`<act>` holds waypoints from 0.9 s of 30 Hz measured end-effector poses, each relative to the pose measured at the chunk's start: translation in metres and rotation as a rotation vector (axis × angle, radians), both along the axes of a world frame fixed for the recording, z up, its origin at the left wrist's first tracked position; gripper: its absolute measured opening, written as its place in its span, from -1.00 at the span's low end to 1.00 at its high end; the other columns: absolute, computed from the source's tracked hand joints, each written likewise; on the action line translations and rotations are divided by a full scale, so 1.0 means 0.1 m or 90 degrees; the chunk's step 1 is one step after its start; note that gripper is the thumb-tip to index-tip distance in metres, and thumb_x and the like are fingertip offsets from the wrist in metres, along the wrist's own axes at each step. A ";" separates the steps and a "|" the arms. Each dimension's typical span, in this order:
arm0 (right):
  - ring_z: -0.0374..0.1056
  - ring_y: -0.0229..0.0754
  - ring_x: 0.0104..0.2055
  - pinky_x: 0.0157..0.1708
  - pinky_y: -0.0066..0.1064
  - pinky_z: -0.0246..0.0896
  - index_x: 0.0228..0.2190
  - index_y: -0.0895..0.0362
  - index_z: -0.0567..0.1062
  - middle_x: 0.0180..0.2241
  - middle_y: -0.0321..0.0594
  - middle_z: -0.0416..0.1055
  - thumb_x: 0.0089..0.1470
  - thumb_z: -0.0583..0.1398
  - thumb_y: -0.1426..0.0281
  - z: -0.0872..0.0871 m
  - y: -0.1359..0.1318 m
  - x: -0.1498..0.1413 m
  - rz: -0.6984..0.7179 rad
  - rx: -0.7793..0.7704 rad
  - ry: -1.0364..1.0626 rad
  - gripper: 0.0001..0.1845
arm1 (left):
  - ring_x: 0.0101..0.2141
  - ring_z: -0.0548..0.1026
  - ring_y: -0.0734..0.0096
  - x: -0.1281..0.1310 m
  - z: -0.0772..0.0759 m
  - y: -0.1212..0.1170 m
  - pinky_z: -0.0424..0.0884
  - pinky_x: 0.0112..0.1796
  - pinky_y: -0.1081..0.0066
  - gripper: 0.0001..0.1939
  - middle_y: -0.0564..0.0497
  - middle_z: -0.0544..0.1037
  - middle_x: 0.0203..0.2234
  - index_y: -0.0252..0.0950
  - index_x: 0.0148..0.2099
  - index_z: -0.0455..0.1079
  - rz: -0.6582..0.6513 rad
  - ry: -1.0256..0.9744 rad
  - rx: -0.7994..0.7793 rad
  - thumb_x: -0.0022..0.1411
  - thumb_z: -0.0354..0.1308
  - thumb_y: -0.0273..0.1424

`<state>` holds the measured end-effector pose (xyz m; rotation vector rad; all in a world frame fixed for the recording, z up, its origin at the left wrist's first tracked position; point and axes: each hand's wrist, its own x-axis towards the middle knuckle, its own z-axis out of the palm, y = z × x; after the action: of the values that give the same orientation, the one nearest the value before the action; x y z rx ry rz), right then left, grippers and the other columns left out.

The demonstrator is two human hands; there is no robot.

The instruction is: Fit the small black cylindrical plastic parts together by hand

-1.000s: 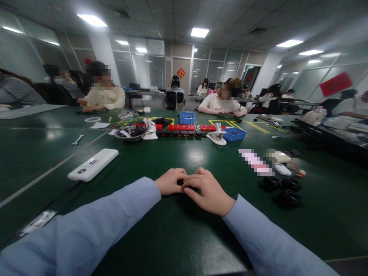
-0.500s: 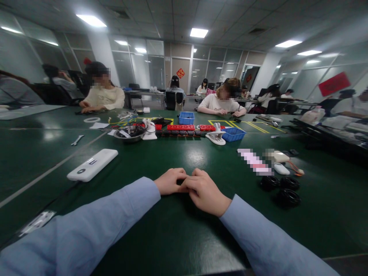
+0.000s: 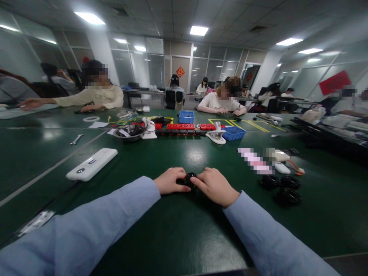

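Observation:
A small black, shiny, rounded object (image 3: pixel 190 179) is between my two hands just above or on the green table; its exact kind I cannot make out. My left hand (image 3: pixel 171 181) grips its left side with thumb and fingers. On its right side, my right hand (image 3: pixel 214 186) has the thumb laid across the front, with its other fingers partly hidden behind. To the right lie three black ring-shaped pieces (image 3: pixel 289 196) that look like small wheels or coiled cables.
A white power bank (image 3: pixel 92 165) with a black cable lies left, beyond it a wrench (image 3: pixel 77 139). Ahead stand a metal bowl (image 3: pixel 129 134) of black parts, red sockets (image 3: pixel 181 126), a white clip (image 3: pixel 216 134) and a blue bin (image 3: pixel 234 133). A white mouse (image 3: pixel 282 168) lies right. Co-workers sit across.
My right hand has shifted slightly right and turned, so the black object between my hands now shows. A co-worker at the left has stretched an arm out to the left.

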<state>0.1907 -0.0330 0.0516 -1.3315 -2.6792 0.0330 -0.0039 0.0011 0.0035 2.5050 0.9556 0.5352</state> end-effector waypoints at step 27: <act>0.34 -0.13 -0.21 -0.22 -0.33 0.20 -0.10 0.17 0.45 -0.24 -0.16 0.48 -0.07 0.20 0.36 -0.06 0.09 0.05 0.028 -0.117 0.254 -0.58 | -0.29 0.40 0.36 0.00 0.01 -0.01 0.27 -0.25 0.42 -0.72 0.01 0.43 -0.34 -0.29 -0.25 0.47 0.008 0.010 0.008 0.06 0.22 -0.20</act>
<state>0.1958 -0.0242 0.0459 -1.1642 -2.4063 0.5055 -0.0039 -0.0002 0.0046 2.5197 0.9781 0.5278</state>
